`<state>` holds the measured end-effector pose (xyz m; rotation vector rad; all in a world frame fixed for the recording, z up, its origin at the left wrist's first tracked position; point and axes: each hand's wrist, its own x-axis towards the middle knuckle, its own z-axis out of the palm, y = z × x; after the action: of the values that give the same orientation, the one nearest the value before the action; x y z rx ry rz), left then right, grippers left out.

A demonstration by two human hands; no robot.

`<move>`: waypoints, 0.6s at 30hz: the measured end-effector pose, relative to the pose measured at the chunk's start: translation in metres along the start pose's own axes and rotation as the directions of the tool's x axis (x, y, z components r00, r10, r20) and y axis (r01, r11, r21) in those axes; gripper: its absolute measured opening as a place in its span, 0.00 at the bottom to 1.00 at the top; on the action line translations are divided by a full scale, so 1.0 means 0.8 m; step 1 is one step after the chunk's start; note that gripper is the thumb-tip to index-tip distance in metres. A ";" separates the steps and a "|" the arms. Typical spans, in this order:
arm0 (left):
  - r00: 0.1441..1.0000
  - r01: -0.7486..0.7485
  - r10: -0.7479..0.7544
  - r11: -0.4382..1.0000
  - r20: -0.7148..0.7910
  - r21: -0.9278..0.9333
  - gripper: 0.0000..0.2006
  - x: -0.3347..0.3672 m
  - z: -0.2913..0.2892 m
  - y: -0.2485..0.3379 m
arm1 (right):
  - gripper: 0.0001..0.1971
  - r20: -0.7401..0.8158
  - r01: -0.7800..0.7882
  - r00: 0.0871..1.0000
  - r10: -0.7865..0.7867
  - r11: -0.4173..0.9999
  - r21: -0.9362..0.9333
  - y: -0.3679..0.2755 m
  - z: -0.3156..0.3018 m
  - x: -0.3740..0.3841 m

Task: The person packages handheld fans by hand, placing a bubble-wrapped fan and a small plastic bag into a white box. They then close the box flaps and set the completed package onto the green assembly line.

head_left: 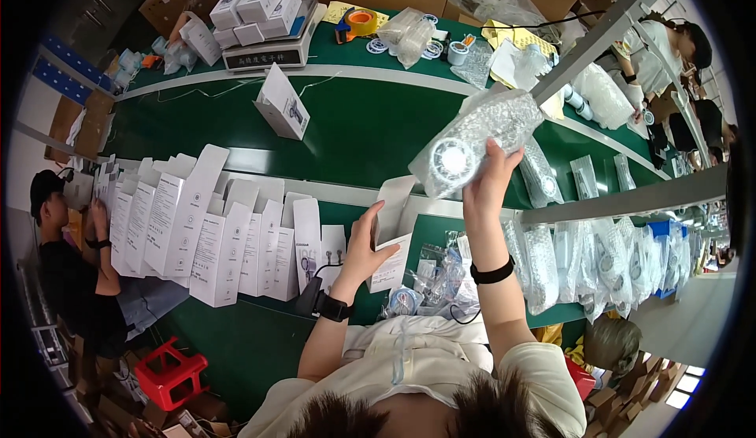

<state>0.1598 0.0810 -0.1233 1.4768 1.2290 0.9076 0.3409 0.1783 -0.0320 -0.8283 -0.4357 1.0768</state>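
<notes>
My right hand [493,184] is raised over the bench and closed around a handheld fan in bubble wrap [455,162]. The fan's round white grille shows through the plastic. Lower and to the left, my left hand [361,251] grips a white carton [389,271] by its side, fingers behind it and thumb across the front. That carton stands upright with its top flap raised. Just below the box lie clear plastic bags with small parts [441,273]. Both wrists wear black bands.
Rows of open white cartons [213,257] stand at the left, and many bubble-wrapped fans [543,269] lie at the right. One carton [282,107] sits on the green conveyor belt [354,131]. A metal post [602,33] crosses the upper right. Co-workers [71,257] are nearby.
</notes>
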 end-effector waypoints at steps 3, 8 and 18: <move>0.995 -0.091 0.096 0.962 -0.009 0.257 0.40 -0.004 0.006 0.012 | 0.33 -0.074 -0.061 0.995 0.066 0.996 0.071 0.003 -0.010 -0.033; 0.979 0.083 -0.073 0.996 -0.189 0.045 0.33 -0.016 0.026 0.026 | 0.33 -0.108 0.181 0.956 -0.273 0.839 -0.514 0.044 -0.027 -0.072; 0.899 -0.010 0.076 0.988 -0.431 0.153 0.36 -0.025 0.031 0.017 | 0.28 0.767 0.537 0.627 0.137 0.637 -0.553 -0.009 -0.050 -0.089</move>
<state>0.1822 0.0559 -0.1152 1.4641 1.6236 1.2486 0.3411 0.0979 -0.0464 -0.9593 -1.7999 0.9445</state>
